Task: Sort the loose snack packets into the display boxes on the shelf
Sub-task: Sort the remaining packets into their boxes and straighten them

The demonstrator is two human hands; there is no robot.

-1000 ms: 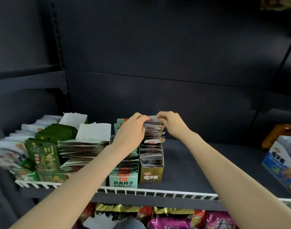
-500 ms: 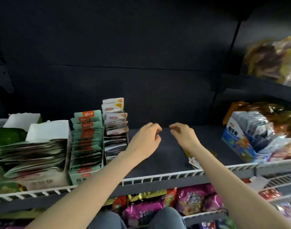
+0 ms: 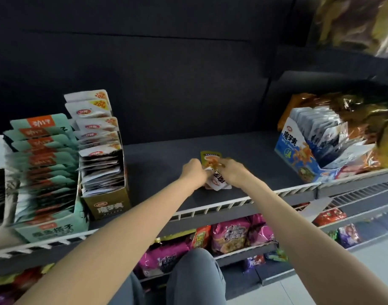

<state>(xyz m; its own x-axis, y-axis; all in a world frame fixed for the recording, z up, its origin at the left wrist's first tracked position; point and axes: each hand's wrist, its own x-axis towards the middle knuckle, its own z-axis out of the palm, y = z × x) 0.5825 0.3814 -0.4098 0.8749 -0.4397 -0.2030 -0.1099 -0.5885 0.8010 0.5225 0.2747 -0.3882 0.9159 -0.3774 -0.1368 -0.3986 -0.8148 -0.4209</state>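
A small pile of loose snack packets [image 3: 217, 179], white and gold, lies on the dark shelf [image 3: 158, 168] near its front rail. My left hand [image 3: 194, 173] and my right hand [image 3: 233, 172] both grip these packets from either side; a gold packet [image 3: 209, 158] sticks up between them. At the left stands a gold display box [image 3: 107, 205] full of white packets, and beside it a mint-green display box [image 3: 54, 227] of green and orange packets. A blue display box [image 3: 298, 159] with grey-blue packets stands at the right.
A white wire rail [image 3: 221, 206] runs along the shelf's front edge. Orange and gold bags [image 3: 364, 119] are heaped behind the blue box. Pink and red noodle bags [image 3: 230, 234] fill the lower shelf. My knee [image 3: 193, 276] is below.
Both hands left the packets in the gold box, moved right and down across the shelf, and now grip the loose packets. The camera view swung to the right.
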